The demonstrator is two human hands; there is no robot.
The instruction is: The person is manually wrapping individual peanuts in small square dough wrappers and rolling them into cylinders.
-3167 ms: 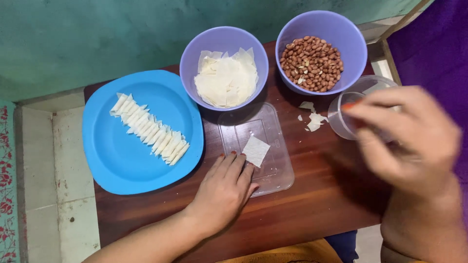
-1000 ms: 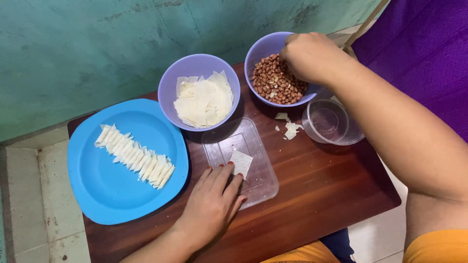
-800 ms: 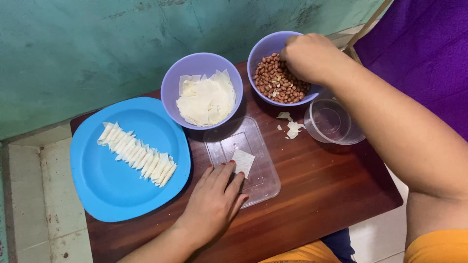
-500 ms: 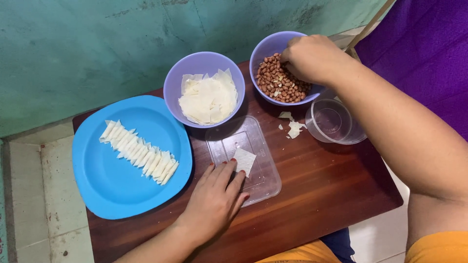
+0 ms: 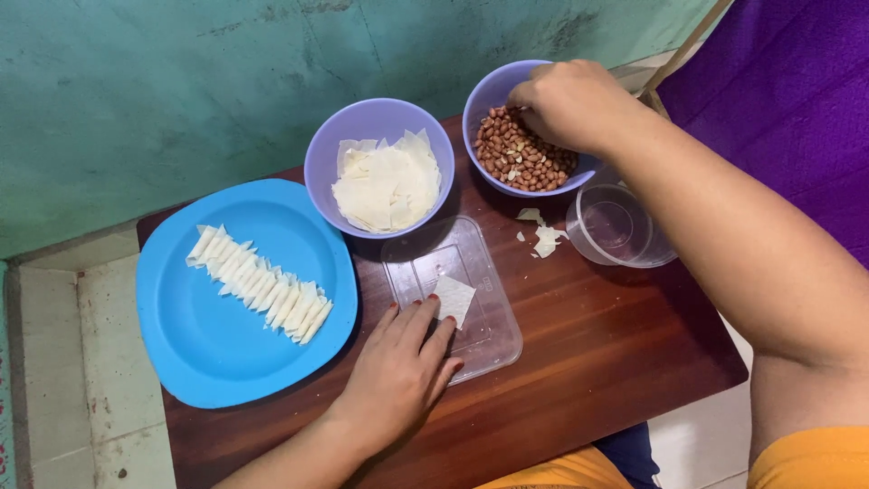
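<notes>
Nearest us, our left hand (image 5: 398,376) lies flat, fingers together, on the clear plastic lid (image 5: 471,308), fingertips just touching the small white wrapper square (image 5: 453,297). Farther off, our right hand (image 5: 566,100) dips bunched fingers into the purple bowl of peanuts (image 5: 525,158); we cannot tell what they pinch.

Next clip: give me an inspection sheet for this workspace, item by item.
Surface: dark wooden table, small.
Job's things: bowl of peanuts; bowl of white wrappers; one wrapper square on a clear plastic lid; row of folded pieces on a blue plate.
Clutter: wrapper scraps; empty clear container.
Hands: left hand flat on the lid, fingertips at the wrapper square; right hand reaching into the peanuts.
Cables: nothing seen.
Surroundings: green wall, tiled floor, purple cloth.
</notes>
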